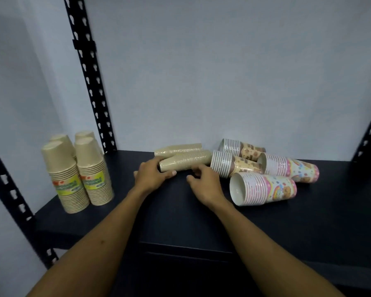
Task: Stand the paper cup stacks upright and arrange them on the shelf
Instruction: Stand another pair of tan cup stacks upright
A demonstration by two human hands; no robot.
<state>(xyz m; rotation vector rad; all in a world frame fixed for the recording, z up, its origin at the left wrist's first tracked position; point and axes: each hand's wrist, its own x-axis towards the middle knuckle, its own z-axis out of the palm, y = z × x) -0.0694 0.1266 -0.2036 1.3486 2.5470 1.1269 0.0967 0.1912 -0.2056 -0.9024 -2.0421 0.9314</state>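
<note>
Two slim tan cup stacks lie on their sides at the middle of the black shelf point(180, 211): a near one point(185, 162) and a far one point(178, 149). My left hand point(152, 175) grips the closed end of the near stack. My right hand point(204, 183) curls its fingers at that stack's front, by its rim end. Several tan stacks point(73, 174) with yellow-green labels stand upright, rims down, at the left. To the right lie two brown-patterned stacks point(234, 166) point(242, 147) and two pink rainbow stacks point(263, 189) point(289, 168).
Black perforated uprights point(90, 76) rise at the back left, front left and far right. A pale wall backs the shelf. The shelf's front edge runs below my forearms.
</note>
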